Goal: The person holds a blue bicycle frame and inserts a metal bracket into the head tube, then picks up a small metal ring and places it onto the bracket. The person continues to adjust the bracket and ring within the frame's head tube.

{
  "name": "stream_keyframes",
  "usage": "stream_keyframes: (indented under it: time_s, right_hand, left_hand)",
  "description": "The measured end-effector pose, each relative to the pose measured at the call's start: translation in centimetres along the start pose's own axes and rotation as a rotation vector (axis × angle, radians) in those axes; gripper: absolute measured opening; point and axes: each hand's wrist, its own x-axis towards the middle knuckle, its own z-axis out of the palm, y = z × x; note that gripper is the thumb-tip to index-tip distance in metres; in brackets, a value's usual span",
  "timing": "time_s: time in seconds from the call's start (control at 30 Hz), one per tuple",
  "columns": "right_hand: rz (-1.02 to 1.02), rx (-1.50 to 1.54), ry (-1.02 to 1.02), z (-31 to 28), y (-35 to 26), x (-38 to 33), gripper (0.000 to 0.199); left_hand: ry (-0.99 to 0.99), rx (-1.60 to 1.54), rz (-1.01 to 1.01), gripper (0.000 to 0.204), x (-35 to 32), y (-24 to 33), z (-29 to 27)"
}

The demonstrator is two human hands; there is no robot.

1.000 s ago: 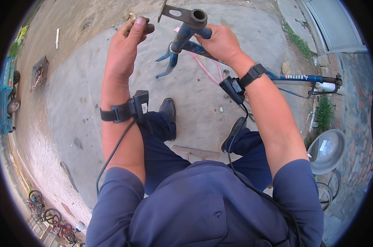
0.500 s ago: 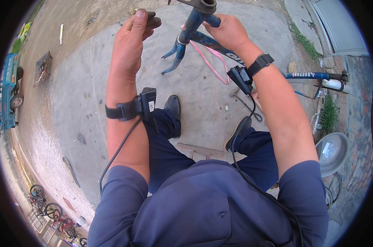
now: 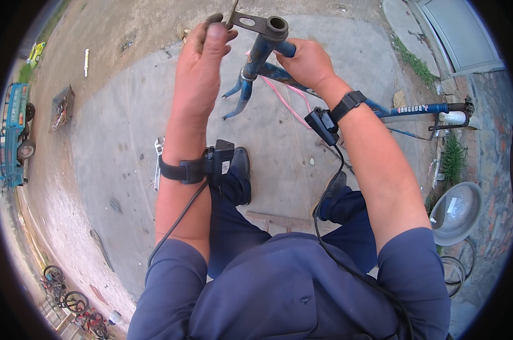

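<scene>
A blue bicycle frame stands tilted in front of me, its fork pointing down and towards the left. On top of its head tube sits a flat, dark metal bracket with a slot and a round socket. My left hand has bent, dirty fingers at the bracket's left end, which shows an upright flange; the fingertips are partly hidden. With my right hand I grip a blue frame tube just behind the head tube, fingers wrapped round it.
A wrench lies beside my left forearm. Pink cord lies under the frame, whose rear end reaches the brick edge at right. A metal basin is at right. A box of scraps and a blue truck are at left.
My left hand has moved right to the bracket's end. The bracket and the top of the frame now sit lower in view. My right hand keeps its grip. The wrench has come into view.
</scene>
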Motion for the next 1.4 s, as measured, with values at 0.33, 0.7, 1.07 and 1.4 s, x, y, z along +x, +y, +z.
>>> stream_keyframes:
  time_s: [0.33, 0.7, 1.07, 1.4]
  right_hand:
    - [-0.002, -0.032, 0.016, 0.0, -0.1, -0.2, 0.02]
    - [-0.001, -0.008, 0.025, 0.1, -0.3, 0.0, 0.02]
    - [-0.006, -0.013, 0.037, 0.1, -0.4, -0.1, 0.019]
    - [-0.002, -0.021, 0.041, 0.3, -0.2, 0.1, 0.019]
  left_hand:
    - [-0.071, -0.193, -0.032, 0.057, 2.2, 0.5, 1.9]
    - [-0.078, -0.385, -0.092, 0.061, 2.5, -0.2, 2.1]
    - [0.011, -0.5, -0.148, 0.059, 2.1, -1.6, 1.9]
    - [0.207, -0.513, -0.11, 0.045, 2.0, -1.7, 1.0]
